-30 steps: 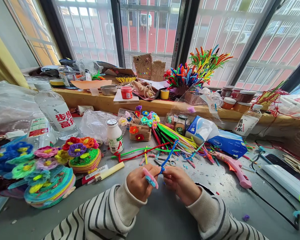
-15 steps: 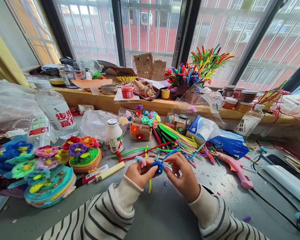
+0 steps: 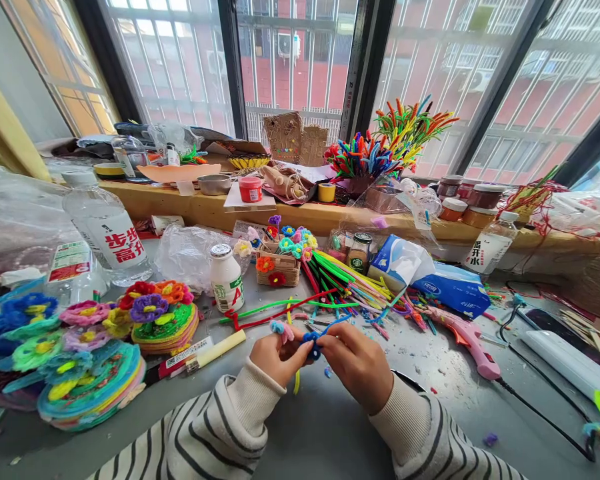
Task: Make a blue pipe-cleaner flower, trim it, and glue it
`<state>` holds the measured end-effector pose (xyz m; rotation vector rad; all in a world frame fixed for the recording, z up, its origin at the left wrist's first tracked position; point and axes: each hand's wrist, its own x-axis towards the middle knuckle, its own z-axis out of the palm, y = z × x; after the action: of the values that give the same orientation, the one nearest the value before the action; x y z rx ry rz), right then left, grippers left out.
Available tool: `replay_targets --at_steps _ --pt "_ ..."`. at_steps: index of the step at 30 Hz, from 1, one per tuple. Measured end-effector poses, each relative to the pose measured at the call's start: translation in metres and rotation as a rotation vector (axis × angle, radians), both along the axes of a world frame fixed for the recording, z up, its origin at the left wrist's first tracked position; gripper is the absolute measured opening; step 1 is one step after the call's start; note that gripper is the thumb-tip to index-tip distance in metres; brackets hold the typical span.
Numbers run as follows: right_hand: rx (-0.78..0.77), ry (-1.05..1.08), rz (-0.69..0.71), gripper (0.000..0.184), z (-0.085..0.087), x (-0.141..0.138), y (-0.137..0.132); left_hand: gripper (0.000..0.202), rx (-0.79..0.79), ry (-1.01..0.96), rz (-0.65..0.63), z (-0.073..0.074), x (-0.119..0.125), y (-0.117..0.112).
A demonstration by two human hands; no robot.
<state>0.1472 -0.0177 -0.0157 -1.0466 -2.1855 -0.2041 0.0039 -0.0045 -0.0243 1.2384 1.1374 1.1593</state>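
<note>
Above the grey table, my left hand (image 3: 276, 360) pinches a small blue pipe-cleaner flower (image 3: 312, 345) from its left side. A pink and light-blue fuzzy piece (image 3: 282, 331) shows over the left fingers; how it is held is partly hidden. My right hand (image 3: 357, 360) is closed on a blue pipe cleaner (image 3: 337, 321) that runs into the flower's right side, the fingertips almost touching those of the left hand. Behind the hands lie a red pipe cleaner (image 3: 280, 315) and a bundle of many-coloured pipe cleaners (image 3: 340, 277).
Finished fuzzy flowers on round bases (image 3: 93, 383) stand at left, near a glue stick (image 3: 217, 350). A white bottle (image 3: 227, 279) and flower basket (image 3: 279, 267) stand ahead. To the right are a pink glue gun (image 3: 467, 341), its black cord, and a blue tissue pack (image 3: 450, 288).
My right fingers, spread near the flower before, have closed on the blue pipe cleaner beside it. The camera view has shifted slightly.
</note>
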Motion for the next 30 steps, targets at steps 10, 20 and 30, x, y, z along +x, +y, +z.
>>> replay_targets --at_steps 10,20,30 --pt "-0.197 0.092 -0.072 0.014 -0.002 -0.007 -0.006 0.008 0.831 0.670 0.062 0.007 -0.008 -0.004" --pt "-0.701 0.678 0.001 0.013 0.002 -0.010 -0.003 0.014 1.360 0.871 0.135 0.012 -0.007 -0.006" --pt "-1.166 0.965 0.222 0.018 0.007 0.003 0.010 0.006 0.649 0.474 0.058 0.008 -0.005 -0.004"
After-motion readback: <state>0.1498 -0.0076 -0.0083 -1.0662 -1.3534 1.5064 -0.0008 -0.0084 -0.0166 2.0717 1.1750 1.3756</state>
